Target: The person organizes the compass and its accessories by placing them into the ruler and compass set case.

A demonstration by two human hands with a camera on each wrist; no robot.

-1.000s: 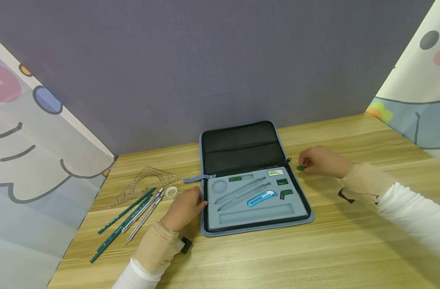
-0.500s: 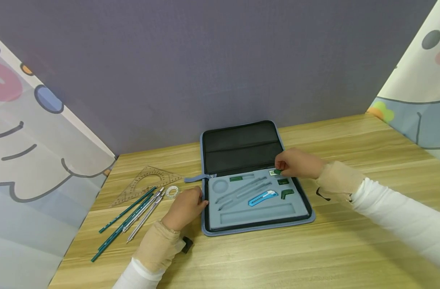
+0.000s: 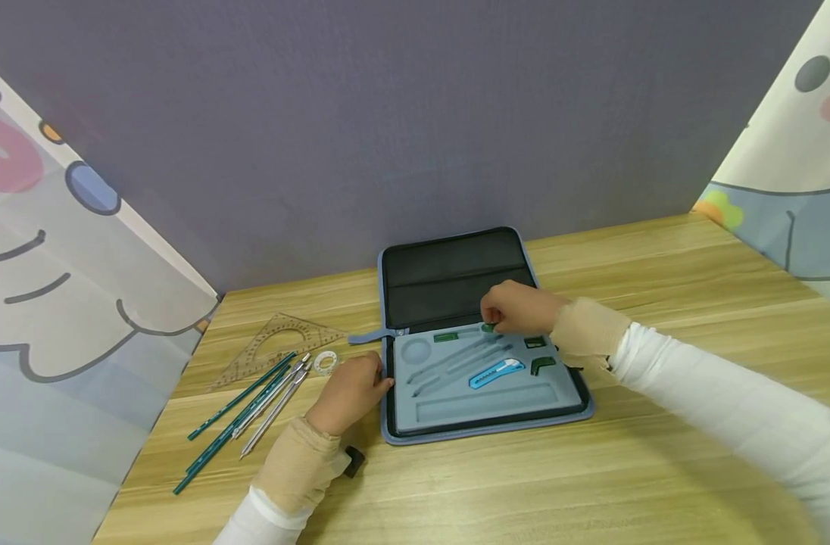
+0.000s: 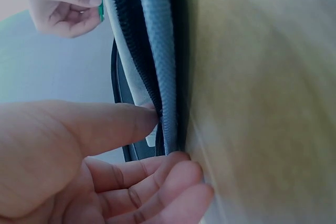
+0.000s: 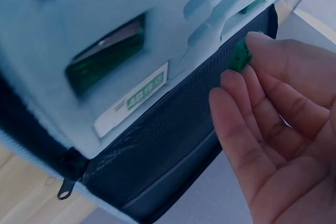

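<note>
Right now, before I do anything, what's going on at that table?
A person's right hand pinches a small green piece at the far edge of the tray in an open case. Their left hand grips the case's left edge. A blue cutter and an eraser already sit in the tray; several other slots are unfilled. Left of the case lie a clear triangle ruler, green pencils, silver drawing tools and a white ring.

The head camera looks forward and down over the worktop (image 3: pixel 524 484) — wrist views are very near, left along the case's (image 3: pixel 452 265) left edge, right at the tray's (image 3: pixel 452 387) far right corner — all three share the right hand (image 3: pixel 524 308).
</note>
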